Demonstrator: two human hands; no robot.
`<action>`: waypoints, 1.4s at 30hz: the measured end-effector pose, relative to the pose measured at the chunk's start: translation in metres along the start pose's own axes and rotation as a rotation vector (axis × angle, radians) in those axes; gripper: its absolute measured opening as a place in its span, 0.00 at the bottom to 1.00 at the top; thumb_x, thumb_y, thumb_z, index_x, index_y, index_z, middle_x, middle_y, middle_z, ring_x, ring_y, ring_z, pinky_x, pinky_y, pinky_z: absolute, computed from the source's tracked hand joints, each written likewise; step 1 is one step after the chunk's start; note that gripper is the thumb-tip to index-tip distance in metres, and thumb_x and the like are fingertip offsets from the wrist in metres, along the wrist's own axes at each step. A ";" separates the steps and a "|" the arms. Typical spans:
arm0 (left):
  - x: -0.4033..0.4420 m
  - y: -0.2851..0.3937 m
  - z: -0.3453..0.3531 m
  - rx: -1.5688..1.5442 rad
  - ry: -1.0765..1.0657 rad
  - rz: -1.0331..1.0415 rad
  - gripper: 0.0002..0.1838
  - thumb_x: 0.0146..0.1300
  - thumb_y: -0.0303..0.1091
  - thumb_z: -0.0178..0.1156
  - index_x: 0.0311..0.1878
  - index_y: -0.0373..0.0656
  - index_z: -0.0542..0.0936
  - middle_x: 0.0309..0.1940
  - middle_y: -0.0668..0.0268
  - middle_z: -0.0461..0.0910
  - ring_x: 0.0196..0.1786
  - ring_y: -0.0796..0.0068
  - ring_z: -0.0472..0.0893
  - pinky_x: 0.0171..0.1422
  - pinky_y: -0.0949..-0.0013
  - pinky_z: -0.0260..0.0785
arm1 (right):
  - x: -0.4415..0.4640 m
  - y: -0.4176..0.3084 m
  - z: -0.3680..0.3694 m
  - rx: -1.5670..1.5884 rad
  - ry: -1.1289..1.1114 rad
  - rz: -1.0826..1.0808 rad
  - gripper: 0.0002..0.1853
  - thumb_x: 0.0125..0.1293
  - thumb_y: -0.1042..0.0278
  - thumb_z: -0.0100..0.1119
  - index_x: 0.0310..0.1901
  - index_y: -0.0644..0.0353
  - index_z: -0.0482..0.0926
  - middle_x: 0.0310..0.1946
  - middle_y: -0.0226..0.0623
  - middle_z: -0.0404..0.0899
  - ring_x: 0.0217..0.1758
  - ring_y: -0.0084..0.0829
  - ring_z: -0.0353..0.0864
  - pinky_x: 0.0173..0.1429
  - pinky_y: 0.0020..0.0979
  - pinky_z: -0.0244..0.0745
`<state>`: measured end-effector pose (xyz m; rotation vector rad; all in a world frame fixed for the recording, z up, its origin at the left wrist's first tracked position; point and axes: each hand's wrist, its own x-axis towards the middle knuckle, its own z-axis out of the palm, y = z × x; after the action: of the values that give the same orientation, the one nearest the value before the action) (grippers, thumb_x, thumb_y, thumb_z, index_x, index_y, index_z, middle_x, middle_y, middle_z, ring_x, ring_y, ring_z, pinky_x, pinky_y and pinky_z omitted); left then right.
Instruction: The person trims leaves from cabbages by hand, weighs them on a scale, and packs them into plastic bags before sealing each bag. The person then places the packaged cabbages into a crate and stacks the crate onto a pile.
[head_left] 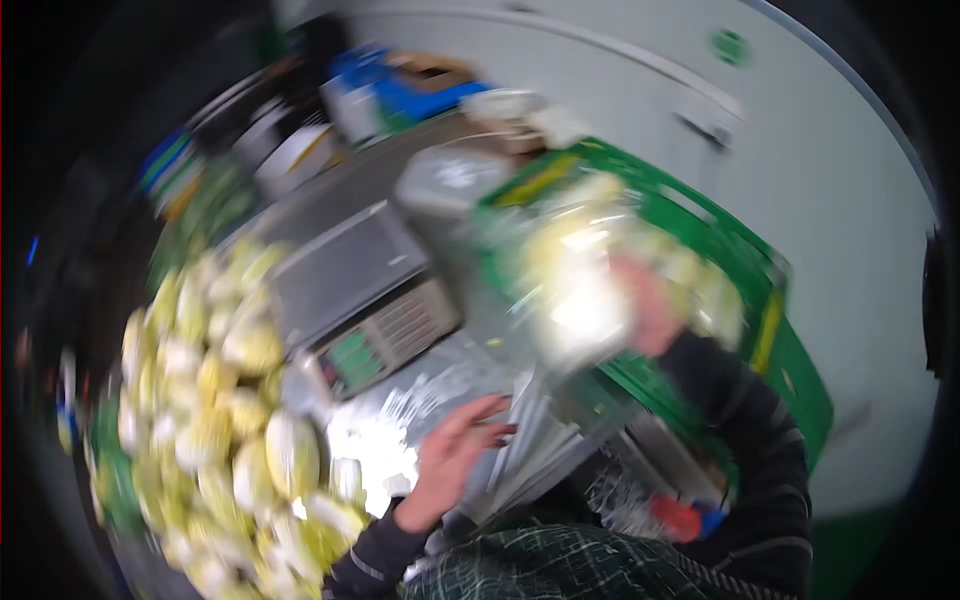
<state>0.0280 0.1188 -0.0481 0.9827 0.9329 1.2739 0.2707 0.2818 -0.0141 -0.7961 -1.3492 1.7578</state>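
My right hand (648,305) is closed on the side of a clear plastic bag (580,285) of pale yellow-white vegetables, which look like endive heads. Motion blurs both the hand and the bag, held over the near part of a green crate (700,205). More pale bagged heads (715,300) lie inside that crate. Fingers apart and holding nothing, my left hand (455,460) hovers above the metal table beside clear plastic film (405,415). A weighing scale (350,280) with a flat grey top and a green display stands beyond it.
A big heap of loose endive heads (215,430) covers the left side of the table. A translucent tub (455,180) sits behind the scale. Blue boxes (400,85) are at the back, and a pale wall (830,170) rises behind the crate.
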 end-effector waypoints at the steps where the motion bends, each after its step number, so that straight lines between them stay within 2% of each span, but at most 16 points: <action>1: 0.007 -0.013 -0.006 0.163 -0.072 0.002 0.19 0.66 0.39 0.53 0.51 0.33 0.75 0.47 0.57 0.78 0.42 0.72 0.80 0.46 0.70 0.73 | 0.007 -0.018 -0.029 0.009 0.074 -0.024 0.22 0.64 0.57 0.53 0.54 0.62 0.71 0.49 0.41 0.75 0.50 0.34 0.76 0.54 0.38 0.72; 3: 0.004 -0.044 -0.031 0.395 -0.066 -0.103 0.18 0.63 0.38 0.58 0.50 0.35 0.76 0.45 0.57 0.80 0.45 0.71 0.81 0.49 0.70 0.73 | 0.035 -0.030 -0.106 0.008 0.170 -0.070 0.25 0.70 0.51 0.42 0.61 0.61 0.66 0.57 0.43 0.71 0.57 0.40 0.73 0.61 0.43 0.70; 4: -0.005 -0.055 -0.042 0.443 -0.038 -0.200 0.17 0.62 0.37 0.59 0.49 0.36 0.77 0.45 0.56 0.80 0.45 0.71 0.81 0.49 0.70 0.73 | 0.050 -0.035 -0.112 0.396 0.170 0.143 0.30 0.70 0.45 0.41 0.63 0.61 0.64 0.60 0.44 0.69 0.59 0.41 0.73 0.63 0.44 0.69; 8: -0.036 -0.082 -0.078 0.481 0.211 -0.270 0.19 0.59 0.41 0.62 0.47 0.36 0.78 0.40 0.55 0.81 0.44 0.69 0.81 0.49 0.69 0.72 | 0.150 0.051 -0.325 0.023 0.596 0.153 0.37 0.64 0.35 0.47 0.66 0.55 0.62 0.62 0.38 0.67 0.63 0.41 0.69 0.65 0.45 0.65; 10: -0.064 -0.097 -0.106 0.732 0.551 -0.184 0.25 0.57 0.47 0.63 0.49 0.35 0.77 0.42 0.48 0.79 0.45 0.55 0.80 0.50 0.60 0.72 | 0.196 0.102 -0.407 -0.225 0.778 0.281 0.42 0.62 0.32 0.47 0.67 0.58 0.60 0.63 0.39 0.67 0.62 0.41 0.69 0.61 0.41 0.69; 13: -0.092 -0.073 -0.178 1.304 0.939 -0.078 0.38 0.48 0.47 0.69 0.59 0.36 0.68 0.54 0.48 0.72 0.54 0.53 0.74 0.56 0.57 0.67 | 0.196 0.073 -0.417 -0.229 0.809 0.331 0.40 0.61 0.34 0.49 0.62 0.65 0.66 0.56 0.48 0.73 0.57 0.46 0.73 0.58 0.41 0.70; 16: -0.085 -0.045 -0.254 1.793 0.952 -0.229 0.55 0.37 0.52 0.73 0.67 0.39 0.57 0.60 0.47 0.64 0.61 0.48 0.66 0.62 0.52 0.59 | 0.192 0.010 -0.352 -1.646 0.735 0.354 0.35 0.62 0.42 0.53 0.56 0.71 0.70 0.49 0.56 0.76 0.52 0.51 0.76 0.58 0.41 0.69; 17: -0.075 -0.045 -0.269 1.787 0.945 -0.207 0.55 0.37 0.52 0.73 0.67 0.39 0.57 0.60 0.47 0.64 0.61 0.48 0.66 0.62 0.52 0.59 | 0.197 0.001 -0.313 -1.762 0.702 0.195 0.34 0.62 0.45 0.54 0.54 0.73 0.71 0.47 0.58 0.77 0.50 0.52 0.76 0.58 0.41 0.69; 19: -0.054 -0.054 -0.285 1.863 0.815 -0.567 0.58 0.32 0.52 0.73 0.68 0.40 0.56 0.58 0.44 0.64 0.57 0.47 0.67 0.61 0.51 0.58 | 0.217 0.015 -0.254 -1.561 0.608 -0.379 0.28 0.64 0.56 0.56 0.58 0.69 0.69 0.54 0.55 0.72 0.57 0.47 0.71 0.62 0.39 0.64; 21: -0.040 -0.066 -0.293 1.913 0.860 -0.575 0.58 0.31 0.51 0.73 0.68 0.41 0.56 0.57 0.44 0.64 0.56 0.48 0.68 0.60 0.51 0.58 | 0.189 0.028 -0.095 -1.322 0.280 -0.655 0.26 0.63 0.66 0.59 0.62 0.64 0.66 0.59 0.46 0.68 0.61 0.40 0.68 0.64 0.36 0.62; 26: -0.035 -0.017 -0.295 1.554 0.918 -0.564 0.57 0.29 0.47 0.73 0.67 0.41 0.58 0.47 0.49 0.72 0.49 0.51 0.74 0.50 0.53 0.67 | 0.087 0.061 0.112 -1.258 -0.360 -0.440 0.30 0.50 0.78 0.61 0.59 0.63 0.69 0.58 0.47 0.69 0.58 0.39 0.72 0.59 0.36 0.69; 28: -0.024 -0.003 -0.304 1.555 0.949 -0.417 0.55 0.31 0.47 0.73 0.66 0.40 0.59 0.44 0.52 0.74 0.46 0.52 0.76 0.45 0.54 0.70 | 0.065 0.082 0.125 -1.029 -0.424 -0.093 0.29 0.49 0.76 0.65 0.56 0.64 0.70 0.55 0.47 0.71 0.47 0.35 0.77 0.49 0.31 0.75; 32: -0.020 -0.009 -0.310 1.494 0.783 -0.529 0.51 0.35 0.52 0.73 0.63 0.39 0.63 0.48 0.54 0.75 0.49 0.49 0.75 0.52 0.55 0.71 | 0.021 0.134 0.102 -1.032 -0.515 0.053 0.28 0.52 0.71 0.67 0.56 0.65 0.70 0.53 0.46 0.71 0.39 0.32 0.79 0.39 0.27 0.77; 36: -0.042 -0.042 -0.312 1.551 0.963 -0.328 0.50 0.37 0.57 0.73 0.61 0.36 0.66 0.50 0.48 0.75 0.53 0.49 0.75 0.59 0.61 0.67 | -0.025 0.161 0.096 -0.870 -0.451 0.366 0.26 0.56 0.67 0.66 0.55 0.66 0.70 0.51 0.46 0.73 0.37 0.30 0.81 0.39 0.28 0.77; 38: -0.048 -0.056 -0.322 1.004 1.315 -0.074 0.47 0.38 0.58 0.73 0.55 0.32 0.69 0.47 0.50 0.75 0.50 0.51 0.75 0.56 0.58 0.68 | -0.035 0.178 0.101 -0.814 -0.411 0.420 0.25 0.57 0.65 0.65 0.55 0.66 0.71 0.47 0.47 0.75 0.36 0.31 0.82 0.39 0.29 0.77; 42: -0.072 -0.048 -0.297 1.031 1.103 -0.490 0.43 0.43 0.56 0.71 0.52 0.30 0.71 0.49 0.48 0.76 0.50 0.52 0.78 0.54 0.60 0.69 | 0.011 0.205 0.165 -0.725 -0.487 0.336 0.25 0.59 0.63 0.63 0.55 0.66 0.71 0.45 0.51 0.77 0.41 0.38 0.82 0.43 0.34 0.76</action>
<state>-0.2428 0.0643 -0.1873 0.6151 2.6669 0.7985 0.0863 0.1801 -0.1723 -1.0588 -2.3693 1.7809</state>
